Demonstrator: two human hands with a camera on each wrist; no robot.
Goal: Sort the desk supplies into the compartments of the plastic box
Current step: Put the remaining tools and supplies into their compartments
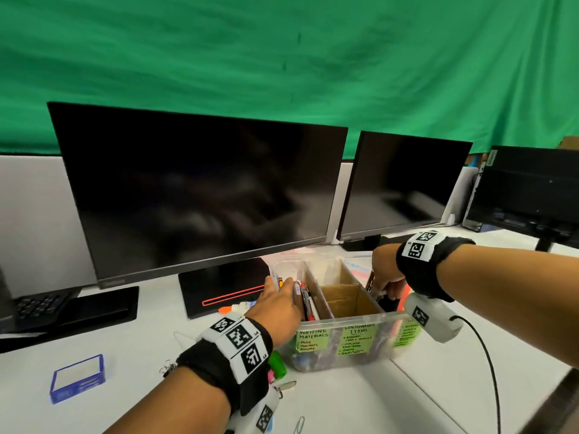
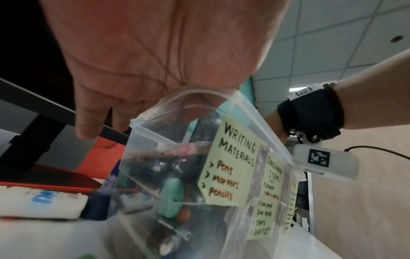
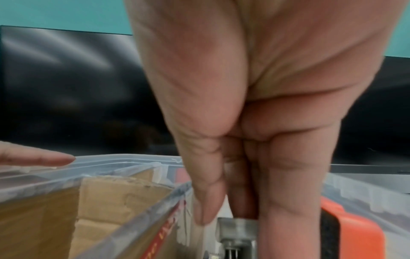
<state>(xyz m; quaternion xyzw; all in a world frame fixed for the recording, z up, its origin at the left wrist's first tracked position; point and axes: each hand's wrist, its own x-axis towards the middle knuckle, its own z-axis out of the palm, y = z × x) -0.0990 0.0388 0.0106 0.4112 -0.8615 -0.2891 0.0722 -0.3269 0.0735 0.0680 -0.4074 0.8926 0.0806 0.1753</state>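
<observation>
Clear plastic — the box (image 1: 341, 355) sits on the white desk (image 1: 360, 411) in front of me, just below the 2 dark monitors, split by cardboard dividers (image 1: 357, 296) into 3 compartments. Green notes on its front wall name them; the left one reads "Writing Materials" (image 2: 233, 168), the middle one "Consumable Items" (image 1: 357, 338), and the right one is too blurred for me to read.

My left hand (image 1: 275, 303) lies over the box's left rim with the fingers straight, fingertips (image 2: 86, 129) hanging past the edge in the left wrist view, holding nothing. Pens (image 1: 305, 297) stand in that left compartment beside my fingers. The middle compartment shows only bare cardboard.

My right hand (image 1: 387, 277) reaches down into the right compartment, thumb and fingers (image 3: 206, 206) closed together around a small metal item (image 3: 237, 233) — I cannot tell what it is. An orange and black object (image 3: 352, 233) lies just beside it in the same compartment.

On the desk to the left of the box I see a green marker (image 1: 277, 364), a glue stick (image 2: 42, 201), a blue-capped marker (image 2: 104, 196), a paperclip (image 1: 299, 426) and a blue-edged small box (image 1: 78, 379), all outside the compartments.
</observation>
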